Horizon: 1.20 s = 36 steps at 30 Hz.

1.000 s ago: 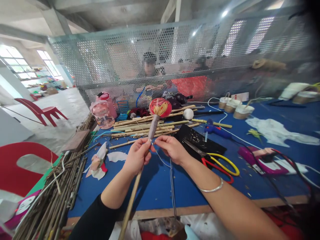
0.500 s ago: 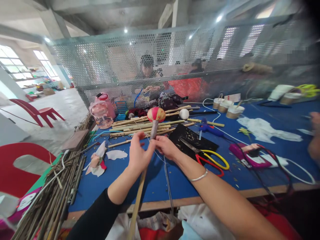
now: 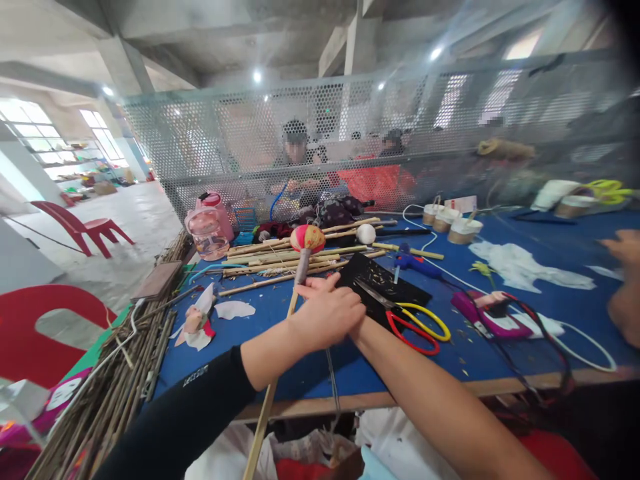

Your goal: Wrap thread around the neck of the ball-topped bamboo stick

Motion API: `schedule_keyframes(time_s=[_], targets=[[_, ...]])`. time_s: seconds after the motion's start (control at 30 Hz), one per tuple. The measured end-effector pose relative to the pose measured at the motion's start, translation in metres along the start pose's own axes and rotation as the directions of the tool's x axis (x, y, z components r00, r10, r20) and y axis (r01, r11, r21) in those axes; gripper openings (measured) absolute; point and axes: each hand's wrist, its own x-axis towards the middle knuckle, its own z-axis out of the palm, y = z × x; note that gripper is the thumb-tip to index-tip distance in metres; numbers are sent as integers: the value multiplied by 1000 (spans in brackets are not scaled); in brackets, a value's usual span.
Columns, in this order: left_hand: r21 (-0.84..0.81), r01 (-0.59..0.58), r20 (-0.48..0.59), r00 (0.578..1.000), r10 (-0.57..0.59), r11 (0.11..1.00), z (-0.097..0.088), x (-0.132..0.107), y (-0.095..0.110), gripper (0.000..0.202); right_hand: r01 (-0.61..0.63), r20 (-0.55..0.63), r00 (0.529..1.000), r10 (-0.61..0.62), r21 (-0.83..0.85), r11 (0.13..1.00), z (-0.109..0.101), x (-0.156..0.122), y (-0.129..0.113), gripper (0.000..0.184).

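A wooden stick (image 3: 271, 393) slants up from the front edge of the table. At its top is a round red and yellow cloth-covered head (image 3: 307, 239), with a grey wrapped neck (image 3: 301, 267) beneath. My right hand (image 3: 319, 285) is closed on the stick just below that neck, partly hidden by the other hand. Across it lies my left hand (image 3: 325, 317), its fingers curled to the right; what they hold is hidden. A thin grey string (image 3: 332, 380) hangs below my hands over the table edge. To the right, scissors (image 3: 417, 327) with red and yellow handles lie partly on a black sheet (image 3: 385, 277).
Behind my hands lie several sticks (image 3: 265, 252) and a white ball (image 3: 366, 234). A blue glue gun (image 3: 417, 261), paper cups (image 3: 465, 230) and a purple device (image 3: 485, 313) with cables are to the right. Long thin sticks (image 3: 115, 373) are piled left. Another person's hand (image 3: 625, 250) is far right.
My left hand has swung from the left of the stick to the right, over my right hand, and its fingers have curled. The stick tilts slightly more. The view has shifted a little.
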Motion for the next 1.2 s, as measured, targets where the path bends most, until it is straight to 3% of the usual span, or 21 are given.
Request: schedule_keyframes(time_s=[0.03,0.1,0.13,0.17,0.2,0.23,0.27,0.3,0.37,0.47,0.6,0.8,0.87,0.97,1.07,1.13,1.2], targets=[[29,-38,56,998,37,999,-12,-1,1,25,-17,-66,998,15,-22,1000,-1,0,0,17],[104,-104,64,993,98,989,-32,-6,0,46,-46,-154,987,39,-41,998,-2,1,-1,19],[139,-94,4,996,94,986,-39,-9,-2,51,-52,-160,986,46,-37,998,-3,2,-2,22],[151,-31,-146,988,54,988,-43,-12,-6,47,-52,-132,990,48,-23,998,-3,3,-3,25],[145,72,-346,938,-18,987,-45,-15,-12,40,-47,-93,995,46,-2,999,-4,5,-5,28],[103,193,-499,858,-117,976,-45,-18,-19,37,-41,-56,998,42,25,999,-4,7,-6,31],[34,290,-576,788,-219,956,-42,-21,-26,38,-33,-32,999,35,58,998,-5,8,-7,34],[-42,346,-567,764,-307,937,-38,-24,-33,40,-22,-18,1000,24,96,995,-6,9,-9,35],[-195,365,-469,780,-414,910,-28,-28,-44,45,10,5,1000,-11,164,986,-8,11,-10,35],[-259,347,-432,793,-430,901,-18,-32,-52,46,36,28,999,-42,181,983,-11,11,-13,34],[-276,337,-491,756,-434,900,-18,-35,-57,28,14,31,999,-19,148,989,-19,10,-16,32],[-409,337,-472,717,-513,848,-22,-37,-55,27,-26,1,1000,26,200,980,-23,11,-18,33],[-511,298,-426,727,-539,806,-22,-36,-51,30,-55,31,998,49,250,967,-23,11,-19,34],[-671,223,-316,777,-544,708,-22,-36,-46,37,-95,140,989,52,323,942,-23,10,-19,38],[-751,235,-201,808,-553,616,-21,-35,-44,41,-89,175,984,31,332,939,-22,10,-16,36],[-708,299,-201,784,-588,641,-19,-35,-45,39,-71,141,990,30,297,952,-20,10,-14,35],[-571,327,-353,730,-585,753,-18,-36,-47,38,-67,122,992,37,248,966,-16,10,-13,34]])
